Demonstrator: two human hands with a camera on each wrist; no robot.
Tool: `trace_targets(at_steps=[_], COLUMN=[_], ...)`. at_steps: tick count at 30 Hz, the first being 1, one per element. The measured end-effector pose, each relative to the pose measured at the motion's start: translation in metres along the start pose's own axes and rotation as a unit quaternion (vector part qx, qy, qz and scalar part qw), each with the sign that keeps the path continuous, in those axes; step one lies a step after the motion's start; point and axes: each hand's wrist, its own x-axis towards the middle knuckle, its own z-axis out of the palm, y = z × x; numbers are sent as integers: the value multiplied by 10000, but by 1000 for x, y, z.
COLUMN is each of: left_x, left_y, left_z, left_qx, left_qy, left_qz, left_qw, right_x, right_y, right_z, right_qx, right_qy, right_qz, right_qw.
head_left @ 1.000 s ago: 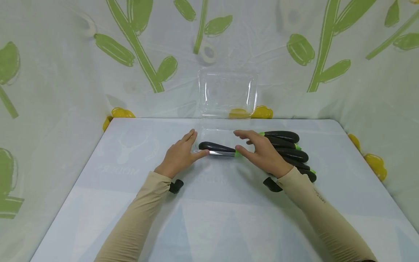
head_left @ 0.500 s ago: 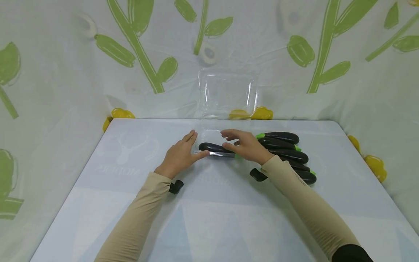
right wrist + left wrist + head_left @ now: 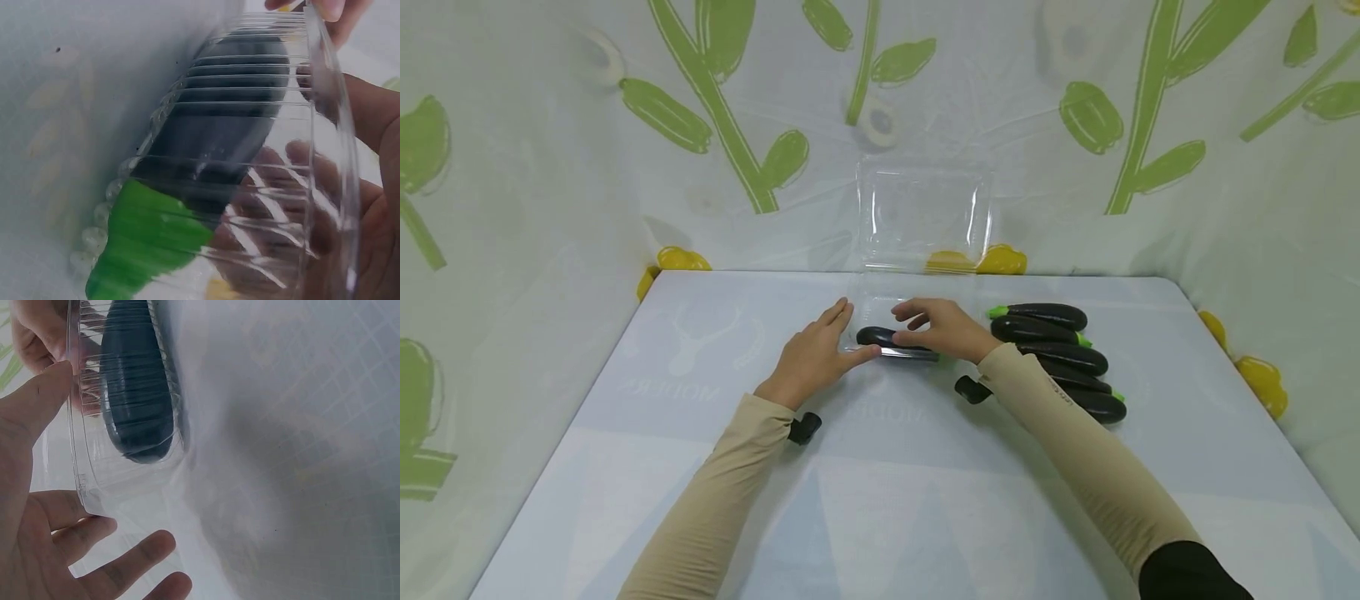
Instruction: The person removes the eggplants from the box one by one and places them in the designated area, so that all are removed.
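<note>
A dark eggplant [image 3: 874, 335] with a green stem end lies along the front wall of a clear hinged plastic container [image 3: 908, 354]. My left hand [image 3: 808, 358] rests at the container's front left corner. Its thumb [image 3: 47, 394] touches the rim in the left wrist view, and the other fingers spread loosely by the corner. My right hand [image 3: 943, 327] is over the container, its thumb by the eggplant and its fingers loosely bent. Through the clear wall in the right wrist view, those fingers [image 3: 312, 169] appear behind the eggplant [image 3: 212, 125]; contact is hard to tell.
Several more eggplants [image 3: 1063, 358] lie in a stacked row to the right of the container, beside my right forearm. The container's lid [image 3: 925, 212] stands raised against the patterned curtain [image 3: 1015, 167] at the table's [image 3: 880, 500] far edge.
My right hand has moved left, from the eggplant's stem end to over its middle. My left hand and the container have kept their places.
</note>
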Motion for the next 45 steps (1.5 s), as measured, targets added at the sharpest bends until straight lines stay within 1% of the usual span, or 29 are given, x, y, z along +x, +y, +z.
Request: trace_targets(at_steps=[5,11,14,18,22,28,38,45], left_x=[0,0,-1,-1,-1,-1,-1,-1], left_y=[0,1,1,2,1,1,2,1], left_z=[1,1,0,-2,-1,-1,-1,-1], left_qx=[15,-19,-55,-58,-21,-10,-56,16], left_qy=[-1,-17,-6,34,24,0,-1,1], left_qz=[4,5,10,34,32,20,-29,41], left_qw=[10000,10000,10000,10000,10000,10000,10000,10000], right_x=[8,12,12,11,11,11,11,10], right_y=[0,0,-1,-3,-2,-3,-4,-6], right_z=[5,8,8,5,5,5,7,8], right_qx=[-112,-443,-731,-1095,-1302,-1372,-1341,-1286], right_qy=[-197,-339,-301,-130,-97,-182,-197,-184], right_qz=[178,197,190,87,-1,-44,150,238], right_qw=[9996,9982,9967,9939,9914,9904,9907,9912])
